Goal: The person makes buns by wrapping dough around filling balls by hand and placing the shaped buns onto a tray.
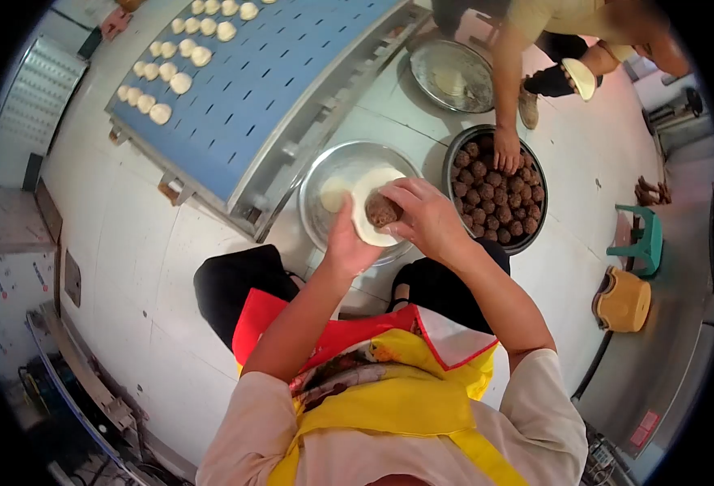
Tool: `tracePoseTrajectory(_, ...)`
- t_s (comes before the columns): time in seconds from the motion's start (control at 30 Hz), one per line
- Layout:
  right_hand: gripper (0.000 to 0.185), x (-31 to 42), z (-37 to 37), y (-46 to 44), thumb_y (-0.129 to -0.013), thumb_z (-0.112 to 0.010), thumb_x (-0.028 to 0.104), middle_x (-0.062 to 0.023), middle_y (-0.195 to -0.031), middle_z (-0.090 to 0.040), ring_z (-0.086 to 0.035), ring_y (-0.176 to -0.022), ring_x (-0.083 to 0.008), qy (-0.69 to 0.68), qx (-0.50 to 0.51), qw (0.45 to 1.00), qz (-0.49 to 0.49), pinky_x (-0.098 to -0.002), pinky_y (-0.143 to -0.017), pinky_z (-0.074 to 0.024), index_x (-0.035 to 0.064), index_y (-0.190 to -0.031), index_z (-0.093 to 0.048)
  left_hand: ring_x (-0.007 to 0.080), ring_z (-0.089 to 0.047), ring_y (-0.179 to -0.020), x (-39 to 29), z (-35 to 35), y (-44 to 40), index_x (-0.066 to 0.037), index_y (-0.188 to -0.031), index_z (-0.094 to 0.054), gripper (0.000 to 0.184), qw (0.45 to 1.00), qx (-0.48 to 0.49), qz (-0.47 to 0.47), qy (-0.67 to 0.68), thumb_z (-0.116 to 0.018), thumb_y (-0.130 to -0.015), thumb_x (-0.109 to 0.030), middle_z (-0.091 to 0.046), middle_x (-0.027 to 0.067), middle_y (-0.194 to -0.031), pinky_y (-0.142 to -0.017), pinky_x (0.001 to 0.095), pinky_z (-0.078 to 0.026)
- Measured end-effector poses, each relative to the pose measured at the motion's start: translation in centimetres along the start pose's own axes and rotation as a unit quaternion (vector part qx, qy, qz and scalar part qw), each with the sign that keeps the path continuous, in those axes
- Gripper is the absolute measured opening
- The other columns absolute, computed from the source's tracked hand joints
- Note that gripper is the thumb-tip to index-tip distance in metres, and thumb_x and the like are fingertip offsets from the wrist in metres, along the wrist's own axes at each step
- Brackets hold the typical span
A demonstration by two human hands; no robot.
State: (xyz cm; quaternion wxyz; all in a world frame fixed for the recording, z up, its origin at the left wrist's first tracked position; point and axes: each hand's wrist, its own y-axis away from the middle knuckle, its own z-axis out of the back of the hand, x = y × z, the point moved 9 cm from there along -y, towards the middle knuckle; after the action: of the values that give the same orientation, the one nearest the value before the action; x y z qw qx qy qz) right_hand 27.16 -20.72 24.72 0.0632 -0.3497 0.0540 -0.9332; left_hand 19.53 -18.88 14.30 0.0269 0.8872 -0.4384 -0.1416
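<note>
White dough balls [201, 56] sit in rows along the far left edge and corner of the blue perforated tray [235, 89]. The left hand [347, 243], fingers spread beneath, supports a dough round [363, 212] over the metal basin [315, 180]; the right hand [426, 212] pinches a brown filling ball [383, 209], apparently resting on the dough. Rightward, a co-worker's hand [507, 150] reaches over filling balls [495, 194] inside the black tub's [448, 180] upper rim.

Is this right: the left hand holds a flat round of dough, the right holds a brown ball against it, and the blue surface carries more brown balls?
Not quite. The head view shows pale dough pieces on the blue surface. The left hand does hold the flat dough round, and the right hand the brown ball.
</note>
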Motion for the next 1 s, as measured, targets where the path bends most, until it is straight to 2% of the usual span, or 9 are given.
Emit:
tracePoseTrajectory(0.07,0.050,1.3,-0.9,-0.2,-0.073,-0.075,0.021,-0.0160,-0.113,-0.057,-0.053,-0.106,-0.0355,0.027,-0.004,1.000,0.002,-0.0430,-0.087,-0.0448,0.0067,-0.117,-0.056,0.0269,-0.046,-0.124,-0.9,0.7,1.2,-0.006,-0.137,-0.039,0.055,0.996,0.001,-0.033,-0.084,-0.053,-0.093,-0.036,-0.047,0.0116,-0.133,-0.105,0.0447,-0.036)
tracePoseTrajectory(0.1,0.047,2.3,-0.2,-0.4,-0.074,-0.074,0.020,-0.0147,-0.109,-0.059,-0.056,-0.101,-0.0334,0.014,-0.026,0.999,0.022,-0.0413,-0.084,-0.0462,0.0054,-0.115,-0.057,0.0250,-0.050,-0.120,-1.8,0.3,2.0,-0.005,-0.133,-0.042,0.053,0.990,-0.030,-0.057,-0.123,-0.065,-0.086,-0.017,-0.050,0.0104,-0.129,-0.102,0.0426,-0.041)
tracePoseTrajectory(0.17,0.040,3.8,1.4,-0.3,-0.077,-0.072,0.019,-0.0121,-0.101,-0.062,-0.060,-0.091,-0.0290,-0.016,-0.078,0.995,0.055,-0.0377,-0.077,-0.0489,0.0028,-0.111,-0.059,0.0227,-0.053,-0.115,-3.0,-1.3,3.6,-0.005,-0.131,-0.043,0.052,0.988,-0.027,-0.065,-0.141,-0.062,-0.083,-0.006,-0.053,0.0097,-0.123,-0.098,0.0395,-0.044)
tracePoseTrajectory(0.2,0.035,1.5,1.3,-0.2,-0.080,-0.071,0.020,-0.0088,-0.095,-0.062,-0.060,-0.084,-0.0244,-0.092,-0.068,0.992,-0.047,-0.0344,-0.071,-0.0480,0.0021,-0.108,-0.060,0.0216,-0.055,-0.112,-3.4,-1.9,4.4,-0.004,-0.130,-0.044,0.052,0.986,-0.028,-0.064,-0.149,-0.061,-0.082,0.000,-0.055,0.0093,-0.121,-0.096,0.0380,-0.046)
tracePoseTrajectory(0.27,0.028,-4.1,0.1,0.7,-0.085,-0.068,0.021,-0.0023,-0.084,-0.062,-0.058,-0.070,-0.0151,-0.235,-0.046,0.939,-0.245,-0.0278,-0.060,-0.0462,0.0008,-0.104,-0.062,0.0211,-0.056,-0.110,-3.9,-1.9,5.6,-0.005,-0.130,-0.044,0.052,0.988,-0.042,-0.051,-0.137,-0.064,-0.082,-0.003,-0.056,0.0083,-0.120,-0.095,0.0382,-0.047)
tracePoseTrajectory(0.3,0.024,-4.8,-1.4,0.7,-0.090,-0.063,0.023,0.0018,-0.073,-0.058,-0.049,-0.057,-0.0069,-0.341,-0.015,0.903,-0.261,-0.0216,-0.051,-0.0387,-0.0005,-0.096,-0.065,0.0210,-0.056,-0.110,-3.9,-2.2,6.0,-0.005,-0.130,-0.045,0.052,0.991,-0.042,-0.037,-0.123,-0.064,-0.082,-0.004,-0.056,0.0082,-0.120,-0.095,0.0381,-0.048)
tracePoseTrajectory(0.4,0.022,-4.8,-4.8,1.2,-0.089,-0.063,0.020,-0.0002,-0.073,-0.059,-0.048,-0.055,-0.0075,-0.532,0.039,0.786,-0.312,-0.0215,-0.049,-0.0374,-0.0008,-0.096,-0.065,0.0225,-0.054,-0.114,-3.5,-3.8,7.0,-0.004,-0.132,-0.042,0.054,0.994,0.001,0.006,-0.111,-0.065,-0.083,-0.007,-0.054,0.0098,-0.123,-0.097,0.0402,-0.046)
tracePoseTrajectory(0.63,0.017,-3.2,-6.1,0.9,-0.085,-0.068,0.013,-0.0007,-0.074,-0.058,-0.053,-0.056,-0.0078,-0.576,0.111,0.763,-0.272,-0.0213,-0.051,-0.0451,0.0000,-0.094,-0.062,0.0213,-0.056,-0.112,-2.7,-2.3,7.3,-0.003,-0.131,-0.043,0.056,0.979,-0.005,0.006,-0.205,-0.067,-0.082,-0.015,-0.055,0.0096,-0.122,-0.097,0.0371,-0.046)
tracePoseTrajectory(1.0,0.011,-2.1,-5.7,1.8,-0.084,-0.068,0.008,-0.0028,-0.078,-0.059,-0.056,-0.053,-0.0110,-0.480,0.053,0.849,-0.213,-0.0238,-0.050,-0.0470,0.0024,-0.085,-0.059,0.0178,-0.059,-0.104,-2.9,-1.7,8.0,-0.002,-0.127,-0.046,0.048,0.948,-0.068,0.002,-0.310,-0.064,-0.085,-0.013,-0.059,0.0087,-0.114,-0.090,0.0332,-0.048)
